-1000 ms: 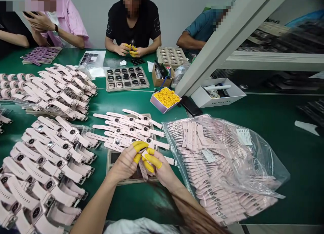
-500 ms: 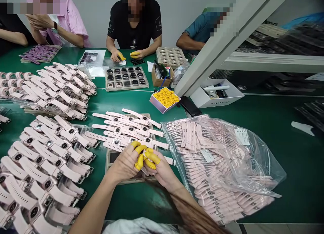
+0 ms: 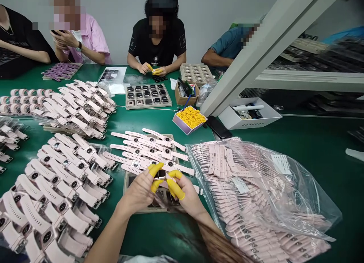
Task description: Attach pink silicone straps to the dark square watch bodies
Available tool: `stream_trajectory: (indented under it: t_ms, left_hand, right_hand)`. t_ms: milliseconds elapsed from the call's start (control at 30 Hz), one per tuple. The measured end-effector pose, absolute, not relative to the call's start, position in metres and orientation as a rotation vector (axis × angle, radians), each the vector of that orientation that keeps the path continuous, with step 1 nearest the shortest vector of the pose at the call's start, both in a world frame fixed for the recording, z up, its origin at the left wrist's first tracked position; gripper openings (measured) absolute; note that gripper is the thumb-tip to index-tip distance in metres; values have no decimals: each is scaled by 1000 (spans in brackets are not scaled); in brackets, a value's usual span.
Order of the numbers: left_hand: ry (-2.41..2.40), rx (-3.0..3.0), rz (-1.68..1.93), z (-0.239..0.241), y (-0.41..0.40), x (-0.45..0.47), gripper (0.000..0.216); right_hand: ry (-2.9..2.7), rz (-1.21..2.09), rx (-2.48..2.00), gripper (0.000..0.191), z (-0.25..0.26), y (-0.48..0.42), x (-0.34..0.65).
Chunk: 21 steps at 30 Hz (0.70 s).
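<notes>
Two hands meet low centre over the green surface (image 3: 298, 149), both wearing yellow finger cots. Left hand (image 3: 140, 191) and right hand (image 3: 186, 192) pinch one watch body (image 3: 161, 174) between them, fingertips closed on its opposite sides, dark face up. It sits just above a shallow tray (image 3: 127, 179), right at the near end of a row of pink strapped watches (image 3: 148, 151) laid across that tray. Left of it: big piles of finished pink watches (image 3: 57, 179). Right: clear bag of pink straps (image 3: 250, 194), near the right hand but not touching it. Further back: purple box of yellow finger cots (image 3: 190, 118), tray of dark watch bodies (image 3: 148, 95). Four other people sit along the far edge; the one in black (image 3: 157, 43) has both hands together over something small.
</notes>
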<state>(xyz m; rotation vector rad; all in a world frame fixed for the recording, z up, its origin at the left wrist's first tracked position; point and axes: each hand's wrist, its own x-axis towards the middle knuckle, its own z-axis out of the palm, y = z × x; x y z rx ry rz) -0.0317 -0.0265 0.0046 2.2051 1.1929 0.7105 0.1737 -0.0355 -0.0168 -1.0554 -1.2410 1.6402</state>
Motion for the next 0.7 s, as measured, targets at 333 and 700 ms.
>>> stream_trajectory:
  t_ms: [333, 700]
  left_hand:
    - [1881, 2450, 217, 44, -39, -86, 39]
    - [1874, 2454, 27, 21, -21, -99, 35]
  right_hand:
    - [-1986, 881, -1248, 33, -26, -35, 172]
    - [-2244, 597, -1319, 31, -32, -37, 154]
